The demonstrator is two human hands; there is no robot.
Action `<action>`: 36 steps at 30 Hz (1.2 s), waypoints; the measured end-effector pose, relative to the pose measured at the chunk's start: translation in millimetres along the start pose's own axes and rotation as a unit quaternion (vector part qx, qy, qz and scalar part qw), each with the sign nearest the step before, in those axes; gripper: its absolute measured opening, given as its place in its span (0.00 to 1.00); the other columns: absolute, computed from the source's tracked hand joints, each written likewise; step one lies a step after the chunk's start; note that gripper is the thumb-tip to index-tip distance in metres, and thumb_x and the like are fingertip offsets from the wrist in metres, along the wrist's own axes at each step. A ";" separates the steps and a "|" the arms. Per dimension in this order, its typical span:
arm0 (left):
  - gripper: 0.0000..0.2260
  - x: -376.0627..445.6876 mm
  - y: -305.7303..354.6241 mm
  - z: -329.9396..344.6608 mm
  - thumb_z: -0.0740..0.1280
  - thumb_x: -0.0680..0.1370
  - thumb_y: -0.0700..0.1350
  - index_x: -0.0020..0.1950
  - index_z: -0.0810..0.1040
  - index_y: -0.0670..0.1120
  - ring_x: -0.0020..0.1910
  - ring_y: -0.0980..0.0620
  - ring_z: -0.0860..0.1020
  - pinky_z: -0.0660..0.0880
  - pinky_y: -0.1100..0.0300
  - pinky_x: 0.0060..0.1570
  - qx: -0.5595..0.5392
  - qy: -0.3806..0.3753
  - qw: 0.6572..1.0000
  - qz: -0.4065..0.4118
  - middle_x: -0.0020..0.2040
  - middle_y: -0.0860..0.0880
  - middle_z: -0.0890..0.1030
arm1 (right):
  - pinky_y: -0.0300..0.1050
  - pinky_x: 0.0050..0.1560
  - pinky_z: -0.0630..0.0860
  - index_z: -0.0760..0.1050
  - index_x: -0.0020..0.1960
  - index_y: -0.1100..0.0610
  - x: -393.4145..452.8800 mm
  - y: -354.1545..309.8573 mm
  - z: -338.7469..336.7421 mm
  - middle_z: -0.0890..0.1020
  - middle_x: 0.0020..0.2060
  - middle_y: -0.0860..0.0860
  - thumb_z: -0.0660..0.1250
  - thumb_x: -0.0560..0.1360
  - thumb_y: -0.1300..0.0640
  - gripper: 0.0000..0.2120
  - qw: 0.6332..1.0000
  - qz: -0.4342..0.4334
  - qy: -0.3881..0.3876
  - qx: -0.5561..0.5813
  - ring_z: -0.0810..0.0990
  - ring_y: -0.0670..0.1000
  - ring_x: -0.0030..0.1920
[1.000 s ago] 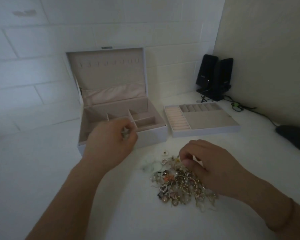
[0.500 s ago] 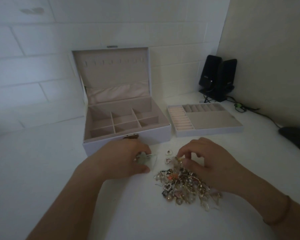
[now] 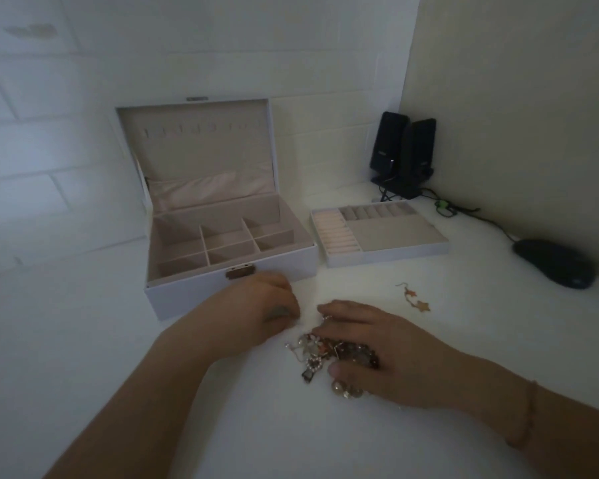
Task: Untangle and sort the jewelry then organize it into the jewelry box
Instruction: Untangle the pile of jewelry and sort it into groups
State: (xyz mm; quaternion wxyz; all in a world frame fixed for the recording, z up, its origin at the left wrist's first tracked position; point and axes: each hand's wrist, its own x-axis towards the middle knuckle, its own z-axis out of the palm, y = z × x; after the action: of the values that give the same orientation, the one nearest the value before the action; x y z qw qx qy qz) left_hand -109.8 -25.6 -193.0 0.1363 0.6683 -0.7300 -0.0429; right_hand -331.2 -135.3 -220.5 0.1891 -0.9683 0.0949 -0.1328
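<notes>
White jewelry box [image 3: 229, 271] lid upright | right hand [image 3: 377, 347] spread on jewelry pile [image 3: 312, 354] | left hand [image 3: 256, 312] curled, contents unclear

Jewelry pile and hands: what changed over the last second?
Left hand came back from the jewelry box to the table by the jewelry pile. Right hand flattened over the pile. Star earrings now lie apart. Box and tray unmoved.

Left hand [image 3: 267, 312] low on the desk, fingers curled under, grip unclear. Right hand [image 3: 388, 354] palm-down, fingers spread flat, thumb tucked under.
</notes>
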 end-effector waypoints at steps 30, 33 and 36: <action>0.27 34.8 126.0 58.2 0.60 0.82 0.55 0.78 0.60 0.47 0.74 0.57 0.59 0.53 0.68 0.73 -0.155 -0.004 0.982 0.106 0.76 0.49 0.64 | 0.37 0.41 0.70 0.83 0.47 0.49 -15.9 68.6 -70.4 0.82 0.44 0.46 0.74 0.70 0.51 0.07 0.955 0.285 0.038 -0.068 0.73 0.40 0.37; 0.16 39.3 104.2 46.6 0.58 0.83 0.49 0.71 0.71 0.49 0.67 0.60 0.70 0.65 0.63 0.68 -0.207 0.016 0.973 0.097 0.68 0.54 0.74 | 0.41 0.45 0.74 0.80 0.41 0.45 -17.4 67.1 -64.8 0.82 0.42 0.43 0.72 0.72 0.51 0.02 0.957 0.274 0.047 -0.083 0.74 0.40 0.37; 0.11 39.8 78.1 42.0 0.61 0.82 0.41 0.62 0.78 0.47 0.58 0.58 0.77 0.74 0.56 0.59 -0.198 0.072 0.973 0.091 0.57 0.53 0.80 | 0.43 0.48 0.73 0.77 0.42 0.44 -14.7 64.5 -62.9 0.78 0.43 0.43 0.67 0.75 0.52 0.04 0.957 0.261 0.032 -0.119 0.75 0.45 0.43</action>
State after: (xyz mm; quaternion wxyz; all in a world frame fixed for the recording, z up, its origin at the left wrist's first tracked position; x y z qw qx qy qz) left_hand -198.6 -61.9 -208.6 0.3212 0.5599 -0.7533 -0.1258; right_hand -372.1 -212.0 -192.9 0.0971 -0.9205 0.3658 -0.0969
